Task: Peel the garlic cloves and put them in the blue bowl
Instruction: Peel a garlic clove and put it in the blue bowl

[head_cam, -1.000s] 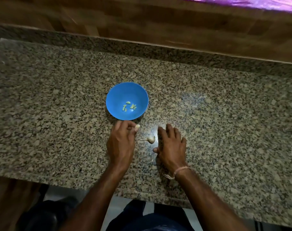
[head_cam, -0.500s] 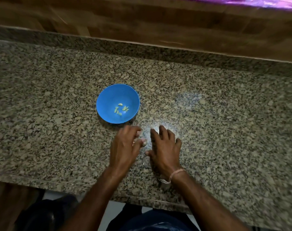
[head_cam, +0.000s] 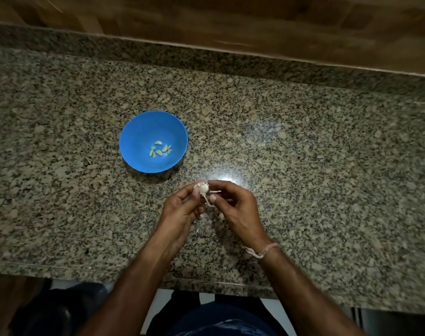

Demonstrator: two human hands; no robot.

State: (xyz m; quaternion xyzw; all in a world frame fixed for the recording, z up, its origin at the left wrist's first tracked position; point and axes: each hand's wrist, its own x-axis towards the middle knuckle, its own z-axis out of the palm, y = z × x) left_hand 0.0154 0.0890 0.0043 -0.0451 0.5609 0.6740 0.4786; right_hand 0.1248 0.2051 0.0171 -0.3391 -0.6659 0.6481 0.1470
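A blue bowl (head_cam: 143, 132) stands on the granite counter and holds several peeled pale-green garlic cloves (head_cam: 160, 150). In front of it and to its right, both hands are raised just above the counter. My left hand (head_cam: 182, 209) and my right hand (head_cam: 235, 207) pinch the same small white piece of garlic (head_cam: 203, 188) between their fingertips. A thin dry stem hangs down from it between the hands. A few pale scraps of skin lie on the counter under the hands, partly hidden.
The speckled granite counter (head_cam: 315, 178) runs wide to both sides, with a raised granite lip and a wooden wall behind. Its front edge is near my body. A bright light reflection sits just beyond my hands.
The garlic lay on the counter between my hands a second ago. Both hands closed in on it and lifted it, and now they hold it together.
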